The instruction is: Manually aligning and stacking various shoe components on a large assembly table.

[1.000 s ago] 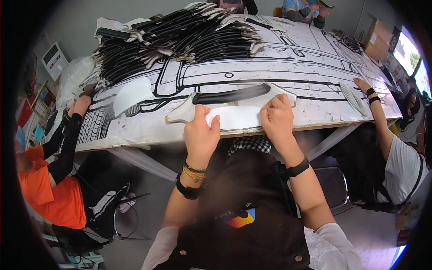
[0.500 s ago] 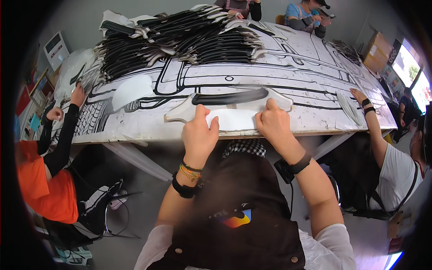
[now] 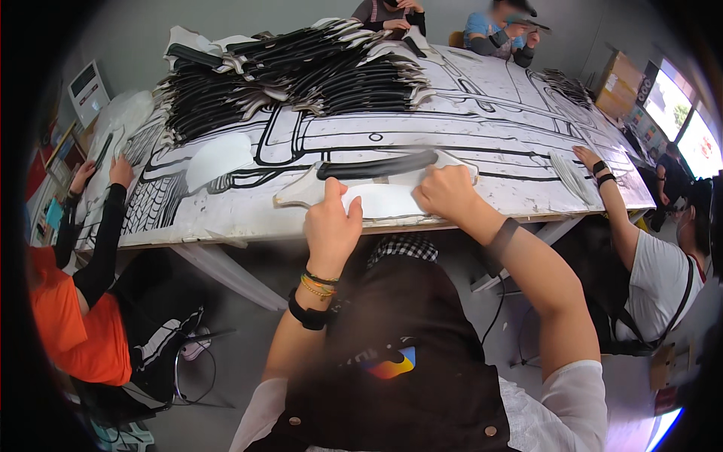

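Observation:
A curved black strip with pale grey, wing-shaped ends [image 3: 380, 166] lies across the table in front of me, slightly blurred. Below its bow a smooth white sheet [image 3: 382, 202] shows between my hands. My left hand [image 3: 333, 226] is closed at the left edge of the sheet, its knuckles up against the strip's left end. My right hand [image 3: 452, 194] is a fist at the strip's right end and the sheet's right edge. What lies inside the fingers of either hand is hidden.
A large heap of similar black strips [image 3: 301, 75] covers the far left of the table [image 3: 520, 192]. White sheets [image 3: 218, 160] lie left of my part, and thin pale strips [image 3: 571, 179] to the right. Co-workers sit at both sides and at the far edge.
My right hand has moved a little left along the strip, and its elbow has swung outward. The left hand keeps its place. The co-worker at the left has brought both hands to a dark strip.

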The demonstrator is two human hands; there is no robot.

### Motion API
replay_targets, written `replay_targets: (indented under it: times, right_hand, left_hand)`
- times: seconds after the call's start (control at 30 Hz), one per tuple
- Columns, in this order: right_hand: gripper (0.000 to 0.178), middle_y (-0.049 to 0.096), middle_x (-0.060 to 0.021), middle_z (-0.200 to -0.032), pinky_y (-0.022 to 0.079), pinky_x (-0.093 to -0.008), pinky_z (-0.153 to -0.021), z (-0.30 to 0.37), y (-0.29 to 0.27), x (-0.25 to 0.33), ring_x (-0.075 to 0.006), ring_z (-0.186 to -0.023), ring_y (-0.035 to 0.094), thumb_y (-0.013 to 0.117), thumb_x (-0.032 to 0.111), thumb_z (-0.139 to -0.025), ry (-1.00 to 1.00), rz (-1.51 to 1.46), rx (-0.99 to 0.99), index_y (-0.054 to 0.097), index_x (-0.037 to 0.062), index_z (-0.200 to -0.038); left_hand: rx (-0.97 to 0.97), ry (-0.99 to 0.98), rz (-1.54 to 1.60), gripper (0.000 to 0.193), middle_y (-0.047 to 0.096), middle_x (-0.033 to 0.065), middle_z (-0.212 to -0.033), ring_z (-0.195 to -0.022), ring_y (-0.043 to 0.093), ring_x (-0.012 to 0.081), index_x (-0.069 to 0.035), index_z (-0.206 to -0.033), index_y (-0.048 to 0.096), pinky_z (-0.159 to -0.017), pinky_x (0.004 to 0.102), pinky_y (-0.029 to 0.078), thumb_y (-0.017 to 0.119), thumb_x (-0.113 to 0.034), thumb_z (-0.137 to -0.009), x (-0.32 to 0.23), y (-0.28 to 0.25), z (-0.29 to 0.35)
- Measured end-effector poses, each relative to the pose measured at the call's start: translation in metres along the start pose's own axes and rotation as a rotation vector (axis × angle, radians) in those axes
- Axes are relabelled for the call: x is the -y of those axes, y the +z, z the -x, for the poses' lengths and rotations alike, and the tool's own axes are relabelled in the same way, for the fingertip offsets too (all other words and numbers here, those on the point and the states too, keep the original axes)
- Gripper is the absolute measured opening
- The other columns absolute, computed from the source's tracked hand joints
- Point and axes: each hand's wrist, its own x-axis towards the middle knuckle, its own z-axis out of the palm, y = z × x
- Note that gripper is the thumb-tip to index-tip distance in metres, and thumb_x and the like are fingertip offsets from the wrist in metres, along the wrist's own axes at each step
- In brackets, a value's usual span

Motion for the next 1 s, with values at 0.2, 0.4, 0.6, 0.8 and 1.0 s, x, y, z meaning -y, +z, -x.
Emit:
replay_targets:
  times: [0.2,0.4,0.6,0.8,1.0]
  right_hand:
    - [0.042,0.061,-0.0110,-0.061,0.045,-0.0420,-0.044,0.006,0.002,-0.003,-0.0312,-0.046,0.059,0.055,0.026,-0.089,0.081,-0.086,-0.167,0.061,0.0067,-0.052]
    - [0.041,0.060,-0.0129,-0.061,0.044,-0.0430,-0.048,0.006,-0.010,-0.019,-0.0344,-0.050,0.057,0.054,0.030,-0.093,0.410,-0.303,-0.349,0.061,0.0045,-0.061]
    - [0.040,0.059,-0.0150,-0.063,0.043,-0.0420,-0.054,0.008,-0.030,-0.010,-0.0341,-0.056,0.058,0.052,0.029,-0.095,0.456,-0.630,-0.295,0.062,0.0031,-0.066]
    - [0.037,0.062,-0.0156,-0.075,0.046,-0.0380,-0.063,0.009,-0.064,0.040,-0.0306,-0.068,0.061,0.044,0.027,-0.099,0.325,-0.946,-0.326,0.064,0.0007,-0.083]
    - [0.041,0.063,-0.0082,-0.074,0.045,-0.0247,-0.052,-0.017,-0.051,0.054,-0.0115,-0.060,0.058,0.041,0.031,-0.101,0.407,-1.367,-0.297,0.067,0.0013,-0.089]
  left_hand:
    - [0.020,-0.020,-0.020,0.024,0.064,0.0190,-0.067,-0.067,0.064,0.0422,-0.009,-0.099,0.051,-0.057,0.0500,0.048,0.066,-0.021,-0.084,-0.002,-0.002,0.001]
    - [0.020,-0.020,-0.029,0.026,0.064,0.0189,-0.067,-0.068,0.064,0.0430,-0.009,-0.100,0.051,-0.058,0.0509,0.048,0.067,-0.022,-0.084,0.000,-0.002,0.000]
    - [0.062,-0.022,-0.050,0.024,0.064,0.0199,-0.068,-0.069,0.064,0.0436,-0.009,-0.101,0.051,-0.058,0.0513,0.048,0.065,-0.022,-0.086,-0.002,-0.007,-0.002]
    - [0.112,-0.006,-0.104,0.024,0.066,0.0218,-0.075,-0.073,0.065,0.0447,-0.007,-0.105,0.050,-0.062,0.0530,0.048,0.061,-0.022,-0.090,-0.008,-0.008,0.001]
    - [0.045,0.095,-0.117,0.022,0.060,0.0197,-0.060,-0.064,0.063,0.0434,-0.006,-0.102,0.049,-0.057,0.0505,0.046,0.060,-0.022,-0.091,-0.016,-0.001,0.006]
